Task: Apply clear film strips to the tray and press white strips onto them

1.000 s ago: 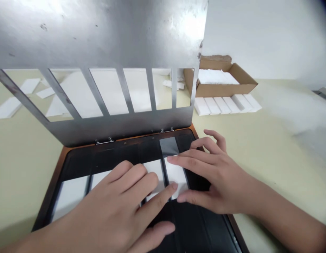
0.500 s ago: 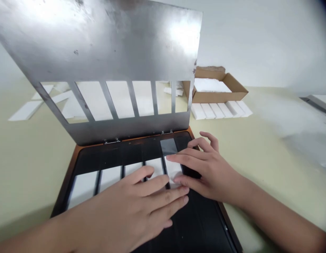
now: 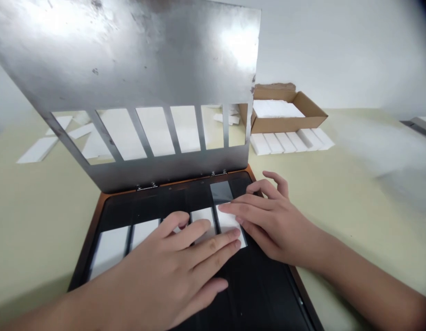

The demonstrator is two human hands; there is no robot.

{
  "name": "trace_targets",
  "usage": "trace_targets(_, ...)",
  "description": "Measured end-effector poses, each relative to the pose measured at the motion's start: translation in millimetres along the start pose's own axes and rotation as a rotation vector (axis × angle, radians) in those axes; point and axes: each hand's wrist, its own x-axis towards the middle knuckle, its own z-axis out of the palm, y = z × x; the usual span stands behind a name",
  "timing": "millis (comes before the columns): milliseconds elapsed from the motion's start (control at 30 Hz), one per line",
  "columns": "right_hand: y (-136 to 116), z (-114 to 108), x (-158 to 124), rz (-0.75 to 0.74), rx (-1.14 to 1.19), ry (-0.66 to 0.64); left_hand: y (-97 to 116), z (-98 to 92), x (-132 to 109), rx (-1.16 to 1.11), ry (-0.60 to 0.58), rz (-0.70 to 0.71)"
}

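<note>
Several white rectangular cards lie side by side in the recesses of a black tray (image 3: 254, 285) with an orange-brown edge. On the rightmost card (image 3: 228, 217) rest the fingertips of my left hand (image 3: 185, 262), its fingers stretched out and holding nothing. My right hand (image 3: 268, 211) touches the same card along its upper and right edges, fingers apart. A clear film strip (image 3: 221, 192) sticks out above that card. Partly under my left hand are the middle cards; the leftmost card (image 3: 111, 246) shows more fully.
A hinged metal plate (image 3: 171, 69) with several rectangular windows stands raised behind the tray. Beyond it, a cardboard box (image 3: 292, 123) holds white material, with a row of white blocks (image 3: 285, 142) in front. More white pieces (image 3: 38, 149) lie at the left on the table.
My left fingertips have drawn slightly left and up across the rightmost card, uncovering its lower end. My right thumb has moved up to the card's right edge.
</note>
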Motion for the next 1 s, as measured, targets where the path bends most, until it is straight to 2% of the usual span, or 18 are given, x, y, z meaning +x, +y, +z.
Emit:
trace_targets(167, 2, -8, -1, -0.026, 0.035, -0.093, -3, -0.5, -2, -0.014, 0.000, -0.017)
trace_targets(500, -1, 3, 0, 0.017, 0.042, -0.004, -3, -6.1, -1, -0.010, 0.035, -0.081)
trace_targets(600, -1, 4, 0, 0.016, 0.035, 0.003, -4, -8.6, -3, 0.021, 0.123, 0.049)
trace_targets(700, -2, 4, 0, 0.020, 0.030, 0.010, -3, -9.2, -4, 0.052, 0.103, 0.179)
trace_targets(833, -4, 5, 1, 0.026, 0.022, 0.013, -2, -6.8, -2, 0.015, 0.040, 0.098)
trace_targets(1000, -5, 7, 2, 0.022, 0.025, 0.044, 0, -5.0, 0, -0.015, 0.047, 0.026)
